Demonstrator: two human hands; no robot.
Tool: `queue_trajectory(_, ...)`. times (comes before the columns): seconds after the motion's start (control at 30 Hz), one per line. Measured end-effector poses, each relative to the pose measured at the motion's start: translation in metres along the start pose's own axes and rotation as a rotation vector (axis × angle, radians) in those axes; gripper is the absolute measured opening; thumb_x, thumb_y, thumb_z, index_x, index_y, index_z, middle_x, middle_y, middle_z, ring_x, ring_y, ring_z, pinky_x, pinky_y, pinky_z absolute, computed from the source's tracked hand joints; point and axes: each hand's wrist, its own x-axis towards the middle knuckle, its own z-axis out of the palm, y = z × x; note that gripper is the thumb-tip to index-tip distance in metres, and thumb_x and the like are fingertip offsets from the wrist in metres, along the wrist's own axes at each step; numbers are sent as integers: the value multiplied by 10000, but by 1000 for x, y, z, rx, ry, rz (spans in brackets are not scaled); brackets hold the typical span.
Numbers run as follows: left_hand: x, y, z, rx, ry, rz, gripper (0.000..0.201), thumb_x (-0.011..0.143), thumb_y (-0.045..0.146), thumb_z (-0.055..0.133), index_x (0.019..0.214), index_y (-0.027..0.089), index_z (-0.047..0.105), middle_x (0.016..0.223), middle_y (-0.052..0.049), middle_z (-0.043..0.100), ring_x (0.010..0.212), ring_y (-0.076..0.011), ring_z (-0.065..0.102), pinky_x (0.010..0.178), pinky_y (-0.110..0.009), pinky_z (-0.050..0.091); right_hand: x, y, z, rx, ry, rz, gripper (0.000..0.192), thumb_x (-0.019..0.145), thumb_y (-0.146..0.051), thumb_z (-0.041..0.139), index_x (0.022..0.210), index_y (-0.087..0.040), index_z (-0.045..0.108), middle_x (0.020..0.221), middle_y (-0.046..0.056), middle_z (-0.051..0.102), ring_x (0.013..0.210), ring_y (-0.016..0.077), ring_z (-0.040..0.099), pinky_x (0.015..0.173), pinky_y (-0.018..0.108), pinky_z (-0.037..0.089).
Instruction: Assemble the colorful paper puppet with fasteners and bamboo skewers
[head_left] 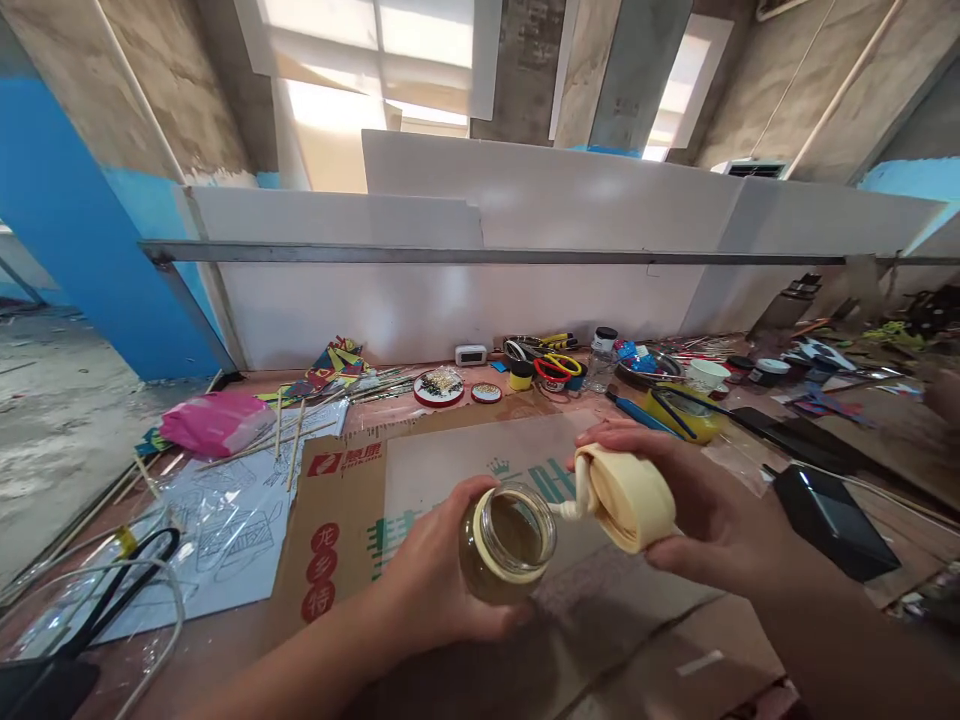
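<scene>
Cream tube nozzle pointing left into the open jar mouth.

The left hand (431, 585) is wrapping around a small glass jar (507, 545), holding it tilted above the cardboard sheet (450, 470) on the desk (217, 650). The right hand (705, 510) is pinching a rolled-up cream tube (628, 495), its long axis lying sideways, nozzle just touching the jar rim. The black box (832, 520) is sitting near the right wrist; open room lies in front.
</scene>
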Motion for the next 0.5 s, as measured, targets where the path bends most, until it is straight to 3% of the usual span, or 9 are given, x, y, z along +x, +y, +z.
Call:
queue_trajectory(0.1, 0, 2, 0, 2, 12, 20, 836, 568, 320, 799, 1274, 286, 353, 1150, -33, 644, 1009, -246, 643, 872, -383, 509, 9, -25, -3, -351, -180, -33, 682, 794, -322, 751, 1411, -342, 459, 1412, 76, 513, 1358, 263, 439, 1033, 340, 458)
queue_trajectory(0.2, 1, 4, 0, 3, 11, 83, 843, 567, 327, 815, 1278, 283, 364, 1173, -35, 637, 1020, -246, 641, 871, -380, 516, 23, -57, -4, -569, -303, -62, 656, 816, -290, 713, 1419, -360, 463, 1420, 50, 508, 1292, 232, 511, 998, 315, 484)
queue_trajectory(0.33, 0, 3, 2, 15, 13, 136, 850, 591, 401, 821, 1308, 288, 378, 1236, -50, 621, 1068, -268, 630, 874, -396, 523, 36, -90, -2, -685, -338, -111, 690, 787, -257, 724, 1417, -380, 471, 1430, 30, 507, 1260, 238, 541, 963, 311, 506)
queue_trajectory(0.5, 0, 3, 3, -24, 30, 128, 872, 600, 398, 822, 1340, 299, 372, 1283, -48, 602, 1110, -267, 616, 914, -406, 518, 42, -98, 7, -741, -411, -119, 685, 779, -184, 708, 1402, -374, 497, 1393, 31, 545, 1187, 223, 594, 941, 309, 525)
